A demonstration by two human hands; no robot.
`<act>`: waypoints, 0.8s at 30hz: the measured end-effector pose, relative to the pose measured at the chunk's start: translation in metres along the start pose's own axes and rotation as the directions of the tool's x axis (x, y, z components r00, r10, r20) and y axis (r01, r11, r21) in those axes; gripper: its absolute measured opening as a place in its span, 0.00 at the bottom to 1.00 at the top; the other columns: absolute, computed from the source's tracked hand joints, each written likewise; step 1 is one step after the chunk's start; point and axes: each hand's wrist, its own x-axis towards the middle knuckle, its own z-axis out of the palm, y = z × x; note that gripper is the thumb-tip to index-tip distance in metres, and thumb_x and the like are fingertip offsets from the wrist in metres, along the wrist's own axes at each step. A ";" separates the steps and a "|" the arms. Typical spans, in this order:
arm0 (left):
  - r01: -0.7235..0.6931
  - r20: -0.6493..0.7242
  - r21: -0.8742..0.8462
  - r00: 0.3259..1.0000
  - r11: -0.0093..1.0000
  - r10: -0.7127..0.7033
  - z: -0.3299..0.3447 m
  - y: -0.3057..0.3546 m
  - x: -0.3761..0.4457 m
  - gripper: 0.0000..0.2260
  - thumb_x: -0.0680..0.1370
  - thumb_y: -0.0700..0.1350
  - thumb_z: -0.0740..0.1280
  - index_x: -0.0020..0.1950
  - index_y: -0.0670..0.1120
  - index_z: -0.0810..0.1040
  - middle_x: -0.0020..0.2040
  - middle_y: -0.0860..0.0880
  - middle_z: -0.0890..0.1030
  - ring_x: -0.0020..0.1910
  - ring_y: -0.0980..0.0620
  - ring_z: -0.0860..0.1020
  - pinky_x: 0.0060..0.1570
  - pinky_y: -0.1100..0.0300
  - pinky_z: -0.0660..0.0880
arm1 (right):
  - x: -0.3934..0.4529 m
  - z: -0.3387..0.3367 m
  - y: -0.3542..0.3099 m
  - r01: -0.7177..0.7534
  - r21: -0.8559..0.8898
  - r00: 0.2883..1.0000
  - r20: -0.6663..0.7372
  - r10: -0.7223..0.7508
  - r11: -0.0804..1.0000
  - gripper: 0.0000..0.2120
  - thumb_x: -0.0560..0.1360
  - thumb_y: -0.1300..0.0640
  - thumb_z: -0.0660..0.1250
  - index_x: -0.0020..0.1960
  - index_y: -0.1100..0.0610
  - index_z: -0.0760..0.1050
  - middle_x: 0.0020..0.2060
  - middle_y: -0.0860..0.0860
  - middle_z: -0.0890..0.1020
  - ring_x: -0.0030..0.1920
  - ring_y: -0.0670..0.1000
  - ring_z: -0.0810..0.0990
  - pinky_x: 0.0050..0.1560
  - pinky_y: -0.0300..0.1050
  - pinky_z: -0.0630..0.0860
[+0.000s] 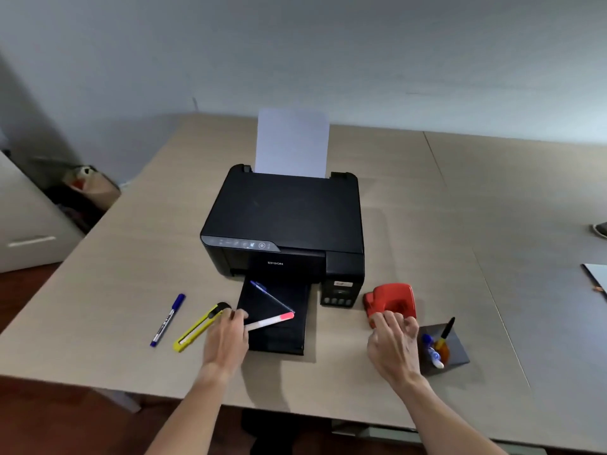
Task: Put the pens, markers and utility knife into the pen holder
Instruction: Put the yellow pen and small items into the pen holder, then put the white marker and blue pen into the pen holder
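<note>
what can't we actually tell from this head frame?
- Left hand grip: the fingers cover the near end of the pink-capped marker, so whether it is held cannot be told.
- Right hand: blurred, and it covers the near edge of the red hole punch.
- Pen holder: contents overlap and are small; the count is unclear.
- Blue marker: label too small to read.

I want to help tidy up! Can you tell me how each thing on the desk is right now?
Blue marker: lying on the table, capped.
Utility knife: lying flat, left hand at its black end.
Pink-capped pen: on the printer tray, at the left hand's fingertips.
Clear blue pen: lying on the tray.
Pen holder: partly filled with pens.
Right hand: empty, beside the holder.
Printer: paper loaded, tray out.
Red hole punch: resting untouched.
</note>
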 end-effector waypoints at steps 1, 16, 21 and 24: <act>-0.001 0.015 -0.003 1.000 1.000 0.001 0.001 0.001 0.002 0.07 0.78 0.41 0.66 0.55 0.46 0.78 0.50 0.45 0.80 0.49 0.46 0.79 0.49 0.55 0.79 | 0.004 0.001 -0.010 0.046 0.036 0.999 0.008 -0.046 0.998 0.10 0.66 0.63 0.64 0.46 0.55 0.77 0.42 0.50 0.79 0.44 0.54 0.76 0.55 0.53 0.68; 0.082 0.081 0.189 0.992 0.979 -0.099 -0.013 -0.048 -0.010 0.11 0.75 0.37 0.70 0.57 0.42 0.77 0.52 0.45 0.82 0.51 0.46 0.81 0.50 0.53 0.82 | 0.068 0.045 -0.153 0.086 0.175 0.940 0.313 -0.139 0.981 0.08 0.78 0.60 0.63 0.57 0.57 0.74 0.54 0.54 0.80 0.56 0.55 0.77 0.59 0.49 0.73; 0.220 0.026 0.066 0.975 0.973 -0.223 -0.021 -0.092 -0.014 0.07 0.82 0.40 0.57 0.58 0.46 0.70 0.57 0.48 0.78 0.57 0.47 0.77 0.56 0.54 0.75 | 0.067 0.058 -0.160 0.099 0.086 0.949 0.291 -0.120 0.991 0.11 0.77 0.60 0.63 0.60 0.57 0.72 0.57 0.54 0.78 0.59 0.55 0.76 0.60 0.49 0.74; 0.258 0.054 0.056 0.964 0.965 -0.261 -0.025 -0.099 -0.014 0.09 0.80 0.36 0.58 0.58 0.45 0.69 0.56 0.46 0.78 0.56 0.46 0.77 0.54 0.52 0.76 | 0.061 0.057 -0.154 0.094 0.094 0.957 0.264 -0.116 0.991 0.11 0.77 0.63 0.62 0.59 0.57 0.71 0.56 0.53 0.78 0.58 0.54 0.76 0.60 0.47 0.74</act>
